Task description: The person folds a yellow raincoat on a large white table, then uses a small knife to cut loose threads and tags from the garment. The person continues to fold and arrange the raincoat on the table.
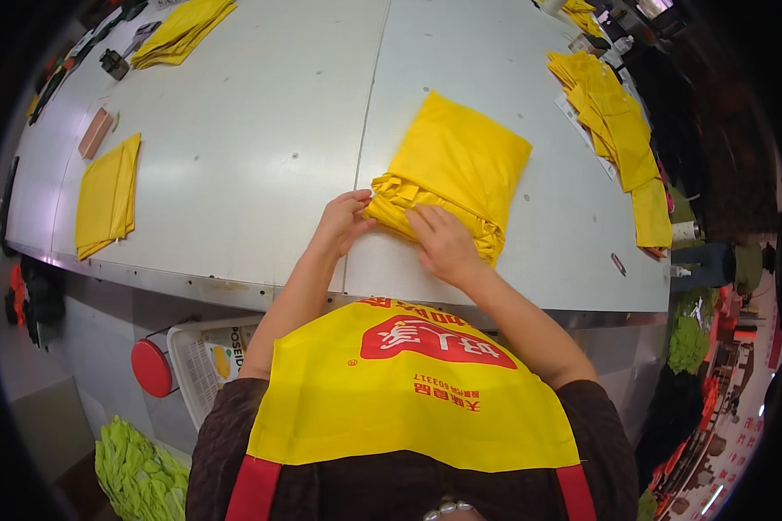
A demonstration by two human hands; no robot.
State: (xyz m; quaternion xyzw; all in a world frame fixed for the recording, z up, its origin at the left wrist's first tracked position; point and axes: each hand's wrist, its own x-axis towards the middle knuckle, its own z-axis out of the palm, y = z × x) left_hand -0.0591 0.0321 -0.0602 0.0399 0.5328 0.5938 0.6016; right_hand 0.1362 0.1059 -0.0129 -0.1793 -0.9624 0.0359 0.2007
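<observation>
The person was squaring a stack of folded yellow cloth (457,169) near the front edge of the grey table (261,130). The left hand (343,222) pinched its near corner; the right hand (443,243) pressed flat, fingers spread. Probably the layered edge needed aligning next. The cloth looked thin and soft.

You wear a yellow apron (408,399) with a red printed emblem (434,340), red straps (254,488), and a dark brown short-sleeved top (222,434).
</observation>
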